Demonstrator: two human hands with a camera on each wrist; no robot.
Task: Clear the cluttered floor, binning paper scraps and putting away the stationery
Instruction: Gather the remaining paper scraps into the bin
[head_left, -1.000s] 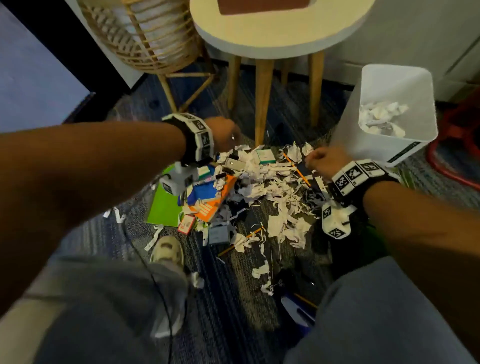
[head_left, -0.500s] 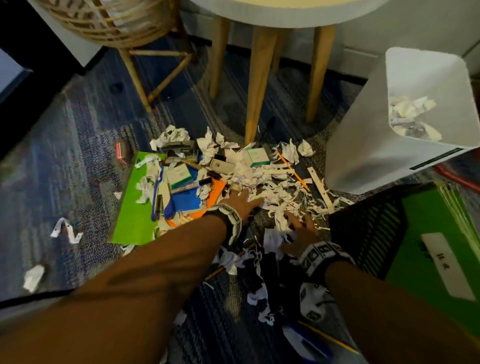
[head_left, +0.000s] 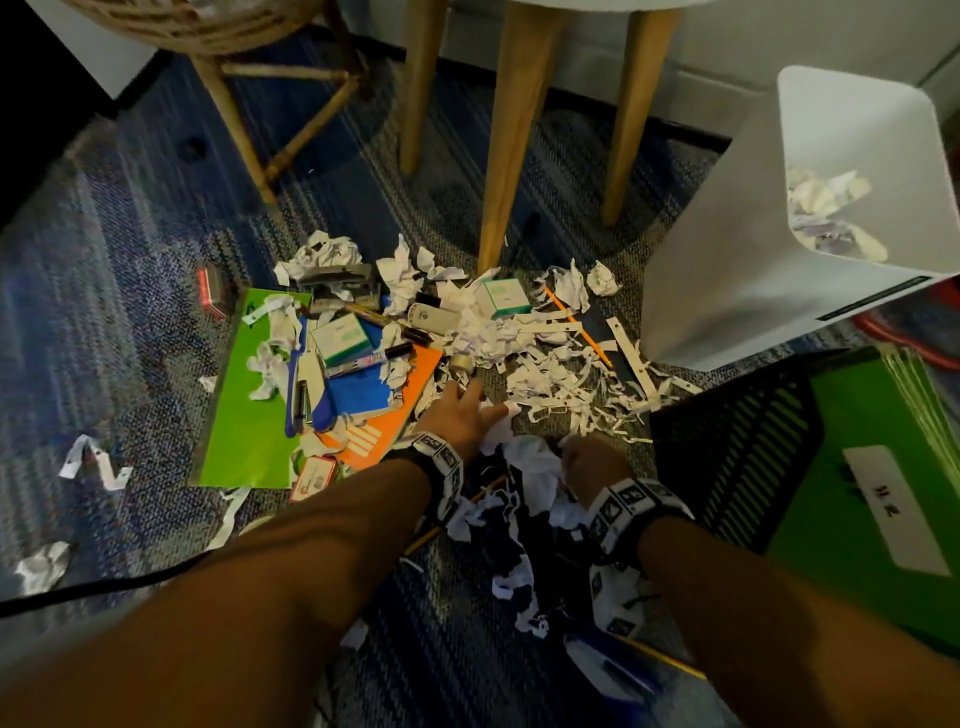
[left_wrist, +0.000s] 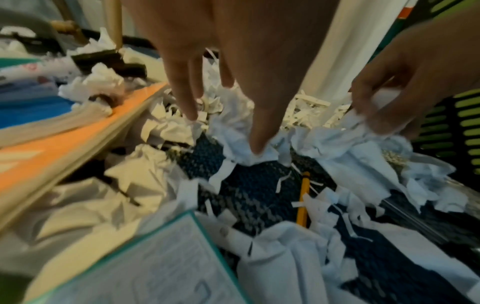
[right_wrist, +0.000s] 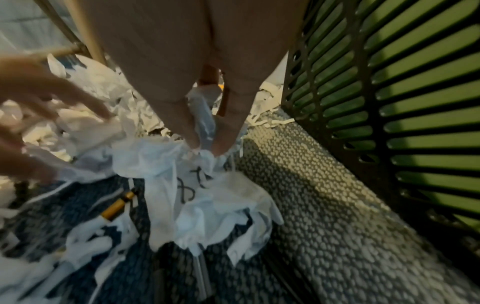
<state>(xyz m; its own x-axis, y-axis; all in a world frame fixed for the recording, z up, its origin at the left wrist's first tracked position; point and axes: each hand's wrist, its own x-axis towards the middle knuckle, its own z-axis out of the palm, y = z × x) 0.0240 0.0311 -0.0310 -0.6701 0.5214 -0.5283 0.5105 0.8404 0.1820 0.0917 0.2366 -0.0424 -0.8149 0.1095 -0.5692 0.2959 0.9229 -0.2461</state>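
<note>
Down low, the right hand (head_left: 589, 465) pinches a crumpled paper (right_wrist: 205, 197) between thumb and fingers, just beside the black basket (head_left: 737, 447). The left hand (head_left: 460, 415) is spread out, its straight fingers (left_wrist: 259, 127) touching paper scraps (head_left: 545, 374) on the floor. Left of it lie an orange folder (head_left: 387, 436) and a green folder (head_left: 244, 410). Farther off, the white bin (head_left: 737, 270) holds some paper.

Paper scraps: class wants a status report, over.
Left hand open, fingertips on paper scraps. Right hand pinching a crumpled scrap. White bin part-filled. Pencil among the scraps.
</note>
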